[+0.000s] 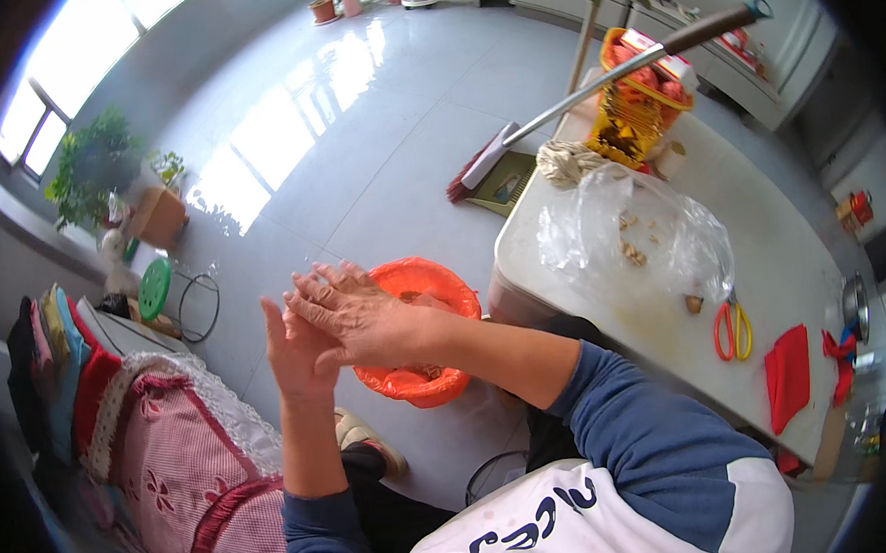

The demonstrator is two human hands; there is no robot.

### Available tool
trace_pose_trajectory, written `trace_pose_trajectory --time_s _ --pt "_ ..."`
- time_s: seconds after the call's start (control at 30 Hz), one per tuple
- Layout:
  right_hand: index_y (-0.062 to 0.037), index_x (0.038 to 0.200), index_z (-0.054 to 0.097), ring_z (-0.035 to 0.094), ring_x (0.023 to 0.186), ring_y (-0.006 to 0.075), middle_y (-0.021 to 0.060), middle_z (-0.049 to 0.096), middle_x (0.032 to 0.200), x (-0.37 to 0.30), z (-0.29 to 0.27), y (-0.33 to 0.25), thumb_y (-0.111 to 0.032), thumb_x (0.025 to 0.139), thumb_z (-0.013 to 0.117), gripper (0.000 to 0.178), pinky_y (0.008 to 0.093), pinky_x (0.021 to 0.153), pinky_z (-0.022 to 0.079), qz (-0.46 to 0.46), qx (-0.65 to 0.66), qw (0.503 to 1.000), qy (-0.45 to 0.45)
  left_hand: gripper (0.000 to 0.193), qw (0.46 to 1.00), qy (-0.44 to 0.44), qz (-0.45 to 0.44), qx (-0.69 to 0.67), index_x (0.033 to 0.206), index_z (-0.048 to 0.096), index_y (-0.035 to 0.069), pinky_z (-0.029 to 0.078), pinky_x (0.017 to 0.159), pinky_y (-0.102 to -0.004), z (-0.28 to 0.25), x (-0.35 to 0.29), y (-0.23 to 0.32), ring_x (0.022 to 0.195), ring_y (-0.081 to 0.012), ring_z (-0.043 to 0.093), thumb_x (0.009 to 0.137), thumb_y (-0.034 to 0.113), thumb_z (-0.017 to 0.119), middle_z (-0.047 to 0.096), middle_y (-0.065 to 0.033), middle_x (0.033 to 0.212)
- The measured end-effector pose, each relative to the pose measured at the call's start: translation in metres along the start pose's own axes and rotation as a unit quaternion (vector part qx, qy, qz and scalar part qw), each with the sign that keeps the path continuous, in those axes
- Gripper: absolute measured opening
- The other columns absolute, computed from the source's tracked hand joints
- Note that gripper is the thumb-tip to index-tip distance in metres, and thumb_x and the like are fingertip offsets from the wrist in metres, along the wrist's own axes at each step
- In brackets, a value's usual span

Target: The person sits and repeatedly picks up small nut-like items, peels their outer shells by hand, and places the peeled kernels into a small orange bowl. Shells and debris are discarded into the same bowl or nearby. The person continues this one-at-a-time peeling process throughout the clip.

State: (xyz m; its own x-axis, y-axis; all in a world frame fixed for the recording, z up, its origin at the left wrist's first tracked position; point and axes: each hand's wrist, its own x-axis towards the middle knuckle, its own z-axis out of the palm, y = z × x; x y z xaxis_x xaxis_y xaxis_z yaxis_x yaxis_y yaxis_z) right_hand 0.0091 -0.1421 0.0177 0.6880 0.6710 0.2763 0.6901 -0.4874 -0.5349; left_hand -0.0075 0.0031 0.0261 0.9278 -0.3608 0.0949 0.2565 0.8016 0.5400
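My right hand (370,315) lies across my left hand (299,352), palm against palm, so much of the left palm is covered. The fingers of both hands are stretched out, and I see nothing held in either one. Just beyond and partly beneath my right hand and forearm stands a round orange-red bin (454,286) lined with a red plastic bag. Some brownish scraps show inside it, though my arm hides part of the opening.
To the right, a white table (655,315) bears a clear plastic bag (581,229) with brown bits, scissors (732,329), red cloth (789,379) and a yellow basket (655,115). A broom (482,162) leans over a dustpan (509,188). Pink checked fabric (187,460) lies left.
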Motion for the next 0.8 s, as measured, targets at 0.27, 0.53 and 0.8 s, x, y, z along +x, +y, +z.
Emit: trace_pose_trajectory --time_s 0.27,0.53,0.8 --pt "0.0026 0.12 0.056 0.038 0.129 0.0441 0.0305 0.042 0.137 -0.067 -0.021 0.033 -0.045 0.087 0.062 0.059 0.0541 0.107 0.027 0.265 -0.134 0.955 -0.01 0.043 0.85 0.115 0.146 0.493 0.134 0.047 0.0 0.05 0.091 -0.0349 0.005 -0.069 0.043 0.109 -0.0238 0.062 0.099 0.024 0.054 0.062 -0.0155 0.12" --pt "0.0053 0.091 0.062 0.064 0.088 0.0418 0.0294 0.064 0.087 -0.17 -0.021 0.025 -0.035 0.085 0.065 0.041 0.046 0.078 0.051 0.307 0.027 0.951 0.032 0.028 0.781 0.401 -0.068 0.475 0.106 0.059 0.003 0.055 0.069 -0.0314 -0.055 -0.18 0.021 0.086 -0.0183 0.067 0.096 0.029 0.061 0.064 -0.0061 0.093" --pt "-0.0004 0.088 0.064 0.067 0.074 0.0251 0.0177 0.066 0.079 -0.227 -0.057 0.01 -0.015 0.089 0.063 0.015 0.0361 0.066 0.051 0.246 0.1 0.894 0.36 0.028 0.791 0.394 -0.013 0.468 0.101 0.06 0.005 0.054 0.064 -0.0279 -0.062 -0.201 0.021 0.076 -0.0166 0.066 0.095 0.031 0.062 0.064 -0.0056 0.089"
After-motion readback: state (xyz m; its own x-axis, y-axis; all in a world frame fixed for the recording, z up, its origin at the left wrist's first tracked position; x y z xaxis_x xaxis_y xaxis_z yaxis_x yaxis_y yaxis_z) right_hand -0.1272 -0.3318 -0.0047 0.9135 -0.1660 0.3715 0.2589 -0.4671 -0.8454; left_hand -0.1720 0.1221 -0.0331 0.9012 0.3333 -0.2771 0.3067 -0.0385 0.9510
